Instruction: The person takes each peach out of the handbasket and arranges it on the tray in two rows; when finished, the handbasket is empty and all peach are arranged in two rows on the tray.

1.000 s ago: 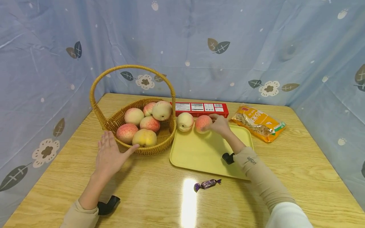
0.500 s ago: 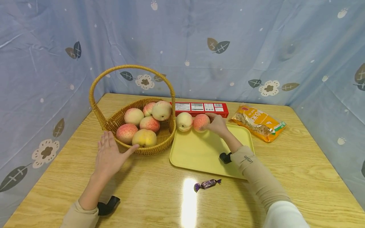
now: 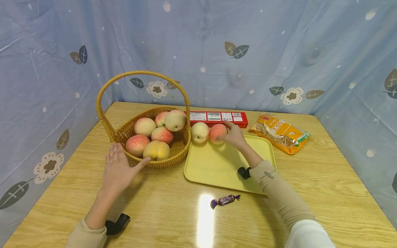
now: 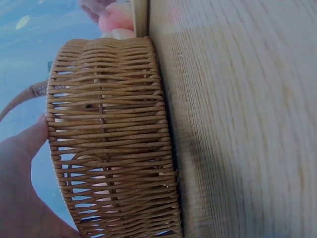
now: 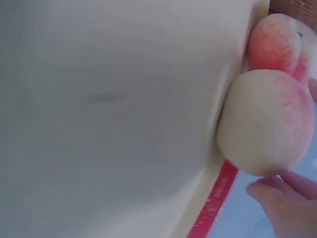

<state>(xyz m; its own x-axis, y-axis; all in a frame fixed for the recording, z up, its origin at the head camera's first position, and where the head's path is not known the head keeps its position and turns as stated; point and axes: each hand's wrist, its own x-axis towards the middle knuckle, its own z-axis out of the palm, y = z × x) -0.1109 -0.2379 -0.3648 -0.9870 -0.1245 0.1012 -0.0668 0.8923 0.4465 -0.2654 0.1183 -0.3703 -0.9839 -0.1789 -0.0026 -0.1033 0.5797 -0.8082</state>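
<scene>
Eight fruits (image 3: pixel 218 134) (visible), one basket (image 3: pixel 170 163), one tray (image 3: pixel 214 165)

Lettering, head view.
We read "Lets…" on the right sleeve (image 3: pixel 273 184); orange bag (image 3: pixel 280 132), red box (image 3: pixel 214 117): print illegible.

I see a red box (image 3: pixel 217 117) near an orange bag (image 3: pixel 280 133). A purple-wrapped candy (image 3: pixel 226 200) lies apart on the wooden table (image 3: pixel 322 193).

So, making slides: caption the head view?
Right grip at a peach on the yellow tray, left grip touching the wicker basket.
</scene>
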